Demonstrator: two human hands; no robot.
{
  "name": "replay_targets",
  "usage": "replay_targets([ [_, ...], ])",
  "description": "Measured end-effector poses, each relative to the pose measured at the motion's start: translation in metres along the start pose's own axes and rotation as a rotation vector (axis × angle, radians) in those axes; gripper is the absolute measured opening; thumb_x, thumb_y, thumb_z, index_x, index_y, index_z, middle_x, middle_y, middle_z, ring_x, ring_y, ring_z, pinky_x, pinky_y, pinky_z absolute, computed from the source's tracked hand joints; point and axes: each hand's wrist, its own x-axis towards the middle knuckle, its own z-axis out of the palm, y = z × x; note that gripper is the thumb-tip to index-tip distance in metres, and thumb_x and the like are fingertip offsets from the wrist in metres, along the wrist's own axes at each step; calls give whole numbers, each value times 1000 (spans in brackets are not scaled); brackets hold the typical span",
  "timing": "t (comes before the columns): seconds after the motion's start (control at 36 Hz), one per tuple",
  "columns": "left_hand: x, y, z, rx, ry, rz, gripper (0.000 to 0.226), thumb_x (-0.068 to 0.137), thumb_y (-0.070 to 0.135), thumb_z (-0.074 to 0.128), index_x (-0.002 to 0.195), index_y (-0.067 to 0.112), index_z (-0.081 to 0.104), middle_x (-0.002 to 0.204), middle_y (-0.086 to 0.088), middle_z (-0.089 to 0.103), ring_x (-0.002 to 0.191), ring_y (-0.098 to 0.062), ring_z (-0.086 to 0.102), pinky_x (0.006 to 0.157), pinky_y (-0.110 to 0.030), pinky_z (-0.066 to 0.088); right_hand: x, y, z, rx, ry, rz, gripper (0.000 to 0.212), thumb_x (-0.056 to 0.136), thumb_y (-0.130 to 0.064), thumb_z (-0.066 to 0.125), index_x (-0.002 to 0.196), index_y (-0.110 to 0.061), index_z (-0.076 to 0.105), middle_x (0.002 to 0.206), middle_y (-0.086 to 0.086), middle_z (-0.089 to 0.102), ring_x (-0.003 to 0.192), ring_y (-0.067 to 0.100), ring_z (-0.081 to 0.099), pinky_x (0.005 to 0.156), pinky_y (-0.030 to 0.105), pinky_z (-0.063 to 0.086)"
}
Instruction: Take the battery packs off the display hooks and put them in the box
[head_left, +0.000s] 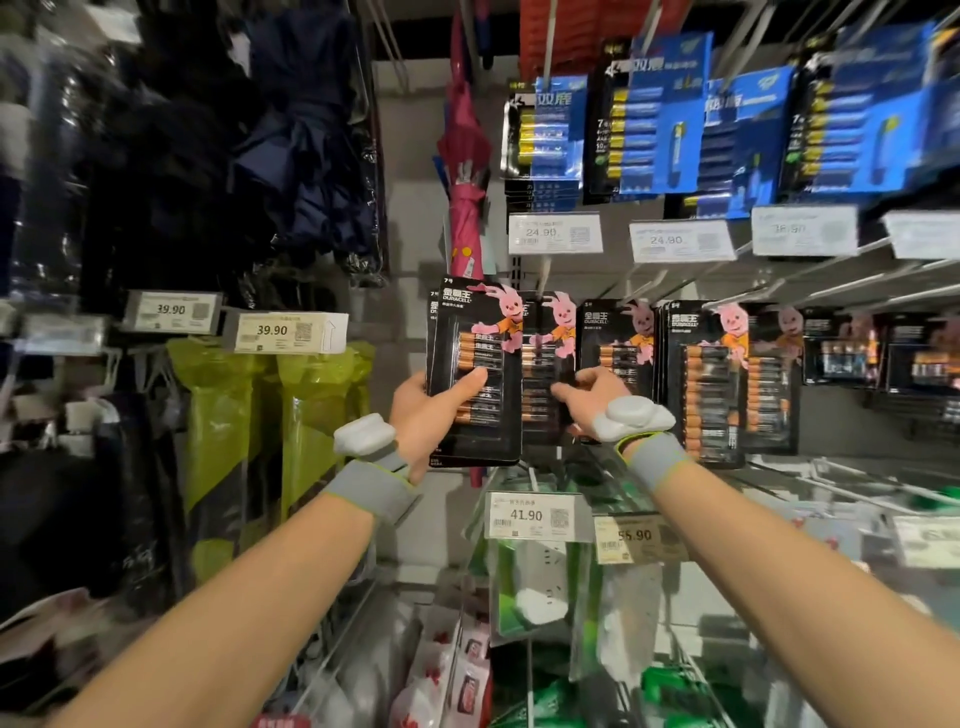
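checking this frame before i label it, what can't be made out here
Head view:
- Box: out of frame.
- Hook behind the black battery packs in the left hand: hidden by the packs.
- Right hand grip: fingers cover it.
- Blue packs: small print motion-blurred.

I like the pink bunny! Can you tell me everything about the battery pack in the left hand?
The battery pack is a flat black card with a clear plastic front, holding a column of copper-and-black batteries. A pink bunny in an orange top sits at its upper right corner, beside the Duracell name. It stands upright, tilted a little. The left hand grips its lower left edge, thumb across the front. At least one more pack is stacked right behind it. It overlaps the neighbouring pack that the right hand touches.
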Motion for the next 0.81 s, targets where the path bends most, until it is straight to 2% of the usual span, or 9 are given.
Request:
replay_targets([
  [0.08,-12,2,2,-9,-28,-13,25,79,28,81,101,19,72,93,0,76,76,-8,73,69,-26,59,-18,-1,-6,-2,28,-55,38,81,-57,58,99,-24,58,90,0,61,92,27,62,96,43,48],
  [0.14,-20,3,4,-1,-46,3,25,78,27,82,101,20,72,91,1,76,73,-6,72,65,-23,57,-30,-6,-6,158,-32,-19,45,76,-65,59,88,-21,63,79,0,62,79,26,60,87,42,52],
  [0.19,-30,5,7,-2,-74,2,26,77,25,83,100,19,72,90,1,77,74,-8,73,65,-24,57,-45,-11,-7,290,-138,38,36,84,-51,63,80,-15,64,73,2,63,69,20,58,74,35,54],
  [0.31,-55,8,14,22,-138,15,22,76,18,84,94,19,71,87,3,77,79,-13,73,69,-26,58,-74,-10,-15,314,-165,22,42,69,-47,78,82,-8,71,86,6,72,82,25,68,87,39,55],
  [0.44,-102,13,26,8,-150,-8,19,77,10,81,93,12,70,73,4,73,61,-7,69,54,-17,52,-113,3,-42,371,-214,14,19,84,-27,73,86,-10,63,77,7,64,60,15,59,48,20,47],
  [0.58,-129,10,27,-16,-96,-92,33,84,32,76,109,11,70,99,2,74,93,-15,69,95,-41,54,-140,11,-68,307,-126,-2,16,87,-27,68,79,-14,65,79,4,66,69,19,62,61,27,54],
  [0.64,-143,11,27,5,-82,-110,32,90,34,69,112,11,69,102,2,73,99,-17,67,101,-45,50,-153,15,-81,334,-106,17,15,91,-22,64,80,-12,61,70,1,61,59,14,58,45,16,45],
  [0.69,-149,10,27,25,-54,-101,28,92,32,68,112,13,69,106,-3,73,102,-21,68,97,-40,52,-159,19,-89,343,-69,36,17,91,-17,63,76,-11,57,65,-1,58,56,12,54,40,13,39],
  [0.81,-158,14,27,40,-29,-69,22,94,27,65,111,13,68,94,2,72,86,-13,69,66,-18,52,-165,25,-93,277,-34,40,28,82,-33,70,91,-8,61,87,8,63,80,23,57,73,28,45],
])
